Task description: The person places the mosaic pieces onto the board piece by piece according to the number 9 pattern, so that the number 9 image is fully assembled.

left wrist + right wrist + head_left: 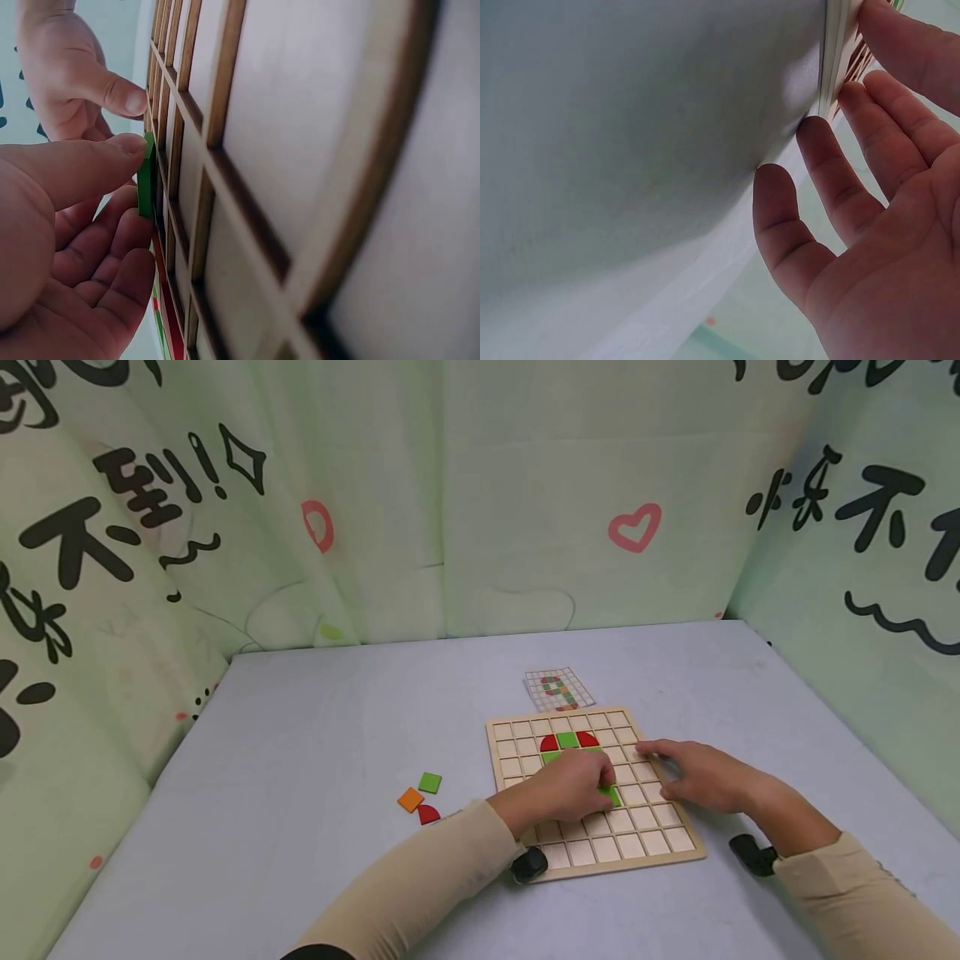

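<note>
A wooden grid board [495, 752] lies on the table with square cells. Across its upper rows sit red quarter-round tiles [550, 743] and green square tiles [567, 740], some hidden behind my left hand [573, 785]. That hand reaches over the middle of the board and pinches a green square tile [145, 184] between thumb and fingers, edge-on close to the grid in the left wrist view. At the board's right edge my right hand [705, 772] touches the frame, its fingers [829, 169] spread and loosely bent along the side, holding nothing.
Left of the board lie a loose green square [430, 782], an orange square [410, 800] and a red quarter-round [428, 814]. A printed pattern card [534, 685] lies behind the board. Green curtains [525, 527] with lettering enclose the white table [322, 718].
</note>
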A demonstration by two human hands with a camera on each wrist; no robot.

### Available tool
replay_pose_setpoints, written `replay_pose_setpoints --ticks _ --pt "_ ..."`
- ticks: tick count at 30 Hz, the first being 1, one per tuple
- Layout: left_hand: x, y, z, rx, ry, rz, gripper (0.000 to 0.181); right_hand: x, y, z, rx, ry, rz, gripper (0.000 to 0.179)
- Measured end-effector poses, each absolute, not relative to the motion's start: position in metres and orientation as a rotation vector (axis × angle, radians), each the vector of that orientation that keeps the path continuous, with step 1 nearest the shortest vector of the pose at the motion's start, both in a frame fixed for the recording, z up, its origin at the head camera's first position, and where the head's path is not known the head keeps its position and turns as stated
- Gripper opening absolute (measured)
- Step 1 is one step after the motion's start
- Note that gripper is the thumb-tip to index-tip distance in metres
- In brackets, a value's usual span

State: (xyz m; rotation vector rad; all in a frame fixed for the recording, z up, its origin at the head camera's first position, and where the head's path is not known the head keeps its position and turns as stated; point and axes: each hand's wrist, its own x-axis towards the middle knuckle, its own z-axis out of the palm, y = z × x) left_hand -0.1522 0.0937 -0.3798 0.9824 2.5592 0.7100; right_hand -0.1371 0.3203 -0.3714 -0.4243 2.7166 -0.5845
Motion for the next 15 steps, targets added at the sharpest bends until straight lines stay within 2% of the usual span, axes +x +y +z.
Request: replay_pose_setpoints --ticks 15 --pt "-0.1533 0.0979 -0.3821 0.987 2.551 0.672 0.014 -0.1371 0.3212 -0.3719 -0.432 2.717 -0.587 0.064"
